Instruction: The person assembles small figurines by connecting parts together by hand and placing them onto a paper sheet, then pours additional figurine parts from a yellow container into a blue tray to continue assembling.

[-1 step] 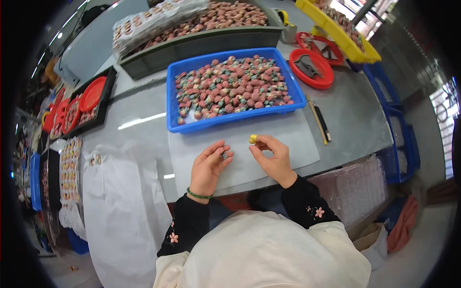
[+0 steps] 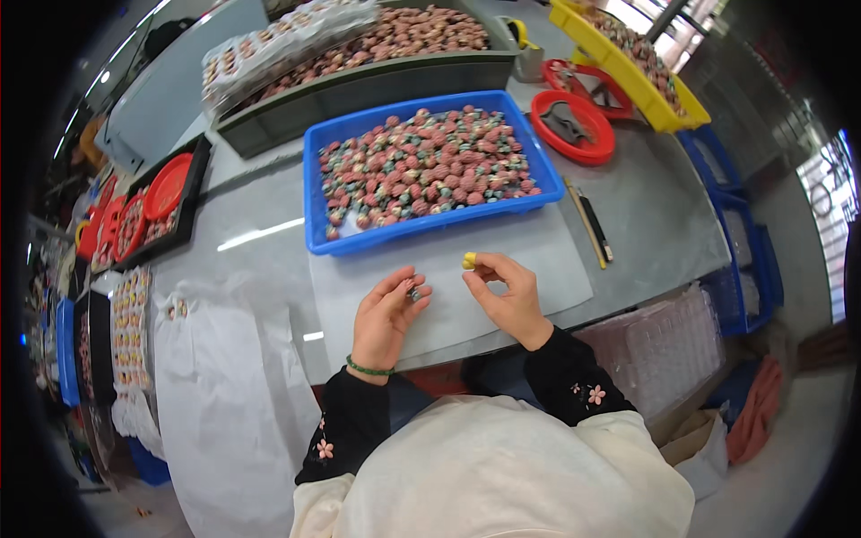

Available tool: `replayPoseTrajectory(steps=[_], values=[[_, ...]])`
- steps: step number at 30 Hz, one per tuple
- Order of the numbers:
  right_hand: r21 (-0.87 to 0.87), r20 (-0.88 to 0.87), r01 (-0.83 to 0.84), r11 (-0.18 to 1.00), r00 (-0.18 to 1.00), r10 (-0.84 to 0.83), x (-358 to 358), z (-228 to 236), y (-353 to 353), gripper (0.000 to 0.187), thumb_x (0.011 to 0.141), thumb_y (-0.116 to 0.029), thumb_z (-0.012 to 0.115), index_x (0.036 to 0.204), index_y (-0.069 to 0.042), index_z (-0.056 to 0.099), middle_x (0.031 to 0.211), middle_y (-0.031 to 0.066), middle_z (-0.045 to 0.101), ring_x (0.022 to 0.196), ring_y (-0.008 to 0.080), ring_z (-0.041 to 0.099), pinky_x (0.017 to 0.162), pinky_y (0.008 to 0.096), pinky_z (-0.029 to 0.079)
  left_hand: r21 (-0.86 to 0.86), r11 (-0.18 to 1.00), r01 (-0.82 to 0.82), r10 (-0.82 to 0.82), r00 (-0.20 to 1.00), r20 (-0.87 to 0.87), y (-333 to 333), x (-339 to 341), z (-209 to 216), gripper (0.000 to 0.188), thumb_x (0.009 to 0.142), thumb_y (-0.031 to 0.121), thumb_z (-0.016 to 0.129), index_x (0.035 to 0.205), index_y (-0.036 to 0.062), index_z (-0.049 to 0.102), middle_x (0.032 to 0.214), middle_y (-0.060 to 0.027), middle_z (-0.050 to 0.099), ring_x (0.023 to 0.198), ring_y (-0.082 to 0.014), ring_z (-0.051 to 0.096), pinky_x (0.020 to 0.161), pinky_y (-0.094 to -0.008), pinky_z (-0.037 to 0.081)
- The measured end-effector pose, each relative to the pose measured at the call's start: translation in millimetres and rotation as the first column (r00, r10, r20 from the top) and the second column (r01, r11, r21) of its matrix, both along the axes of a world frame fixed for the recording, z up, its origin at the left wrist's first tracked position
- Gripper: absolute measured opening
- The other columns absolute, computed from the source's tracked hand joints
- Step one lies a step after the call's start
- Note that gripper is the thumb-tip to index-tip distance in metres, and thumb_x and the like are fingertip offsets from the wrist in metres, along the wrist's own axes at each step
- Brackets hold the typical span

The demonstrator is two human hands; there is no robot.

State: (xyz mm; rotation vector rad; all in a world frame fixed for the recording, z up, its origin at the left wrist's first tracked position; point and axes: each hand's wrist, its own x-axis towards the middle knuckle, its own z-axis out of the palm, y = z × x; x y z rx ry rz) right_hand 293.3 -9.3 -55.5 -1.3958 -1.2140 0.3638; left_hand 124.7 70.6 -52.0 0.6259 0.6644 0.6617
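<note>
grey table (image 2: 659,202), left grip (image 2: 382,325) half-curled, holding small piece (image 2: 413,293), right grip (image 2: 515,300) parted

Bright window (image 2: 825,224) glare at right, pale streak on tabletop (image 2: 242,202), curved fisheye edges, black corners

Blue tray (image 2: 439,225) of smooth plastic

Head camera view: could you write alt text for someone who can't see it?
A bare left hand holds a small piece over white paper; the right hand shows yellow at its fingers. Beyond sits a blue tray heaped with pinkish pieces.
</note>
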Motion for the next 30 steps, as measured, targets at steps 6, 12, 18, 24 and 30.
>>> replayPoseTrajectory(steps=[6, 12, 18, 24, 30], values=[[-0.015, 0.104, 0.150, 0.989, 0.984, -0.148, 25.1, 11.5, -11.5, 0.018, 0.074, -0.001, 0.063, 0.092, 0.002, 0.058, 0.079, 0.0082, 0.061, 0.069, 0.0124, 0.060, 0.065, 0.0237, 0.048, 0.049, 0.999, 0.018, -0.019, 1.000, 0.024, 0.2, 7.7, 11.1, 0.029, 0.087, 0.007, 0.047, 0.113, -0.0064, 0.044, 0.102, -0.0138, 0.054, 0.092, -0.0212, 0.056, 0.080, -0.0276, 0.049], [0.272, 0.257, 0.634, 0.724, 0.678, -0.689, 108.4, 11.9, -50.3, 0.018, 0.077, -0.003, 0.060, 0.095, 0.000, 0.060, 0.089, 0.0099, 0.062, 0.082, 0.0172, 0.059, 0.075, 0.0285, 0.045, 0.024, 0.999, 0.037, -0.036, 0.999, -0.014, -0.2, 8.1, -17.2, 0.025, 0.087, 0.005, 0.047, 0.110, -0.0035, 0.046, 0.099, -0.0121, 0.055, 0.090, -0.0200, 0.057, 0.079, -0.0281, 0.049], [0.408, 0.636, 0.837, 0.364, 0.025, -0.771, 198.0, 47.9, -121.3, 0.036, 0.072, -0.012, 0.065, 0.104, -0.001, 0.055, 0.101, 0.0154, 0.057, 0.096, 0.0312, 0.052, 0.085, 0.0383, 0.040, 0.043, 0.998, 0.047, -0.046, 0.999, -0.010, -2.0, 6.9, -7.3, 0.024, 0.087, 0.005, 0.048, 0.109, -0.0030, 0.047, 0.097, -0.0110, 0.055, 0.089, -0.0189, 0.057, 0.077, -0.0271, 0.049], [0.005, 0.367, 0.983, -0.181, -0.171, -0.915, 312.8, 16.2, -220.2, 0.066, 0.067, -0.033, 0.068, 0.117, 0.003, 0.045, 0.113, 0.0197, 0.050, 0.105, 0.0336, 0.047, 0.088, 0.0375, 0.038, 0.035, 0.998, 0.052, -0.051, 0.998, -0.024, -4.6, 12.5, -1.0, 0.024, 0.087, 0.006, 0.045, 0.108, -0.0029, 0.047, 0.096, -0.0099, 0.055, 0.087, -0.0183, 0.057, 0.076, -0.0274, 0.049], [-0.439, -0.547, 0.715, 0.544, 0.268, -0.793, 346.0, 2.6, -231.6, 0.056, 0.068, -0.037, 0.067, 0.112, -0.007, 0.050, 0.115, 0.0149, 0.044, 0.111, 0.0329, 0.039, 0.081, 0.0615, 0.034, 0.060, 0.993, 0.097, -0.092, 0.992, -0.080, -8.2, 33.1, 14.4, 0.025, 0.085, 0.008, 0.046, 0.108, -0.0026, 0.048, 0.083, -0.0059, 0.054, 0.081, -0.0155, 0.054, 0.067, -0.0239, 0.046]])
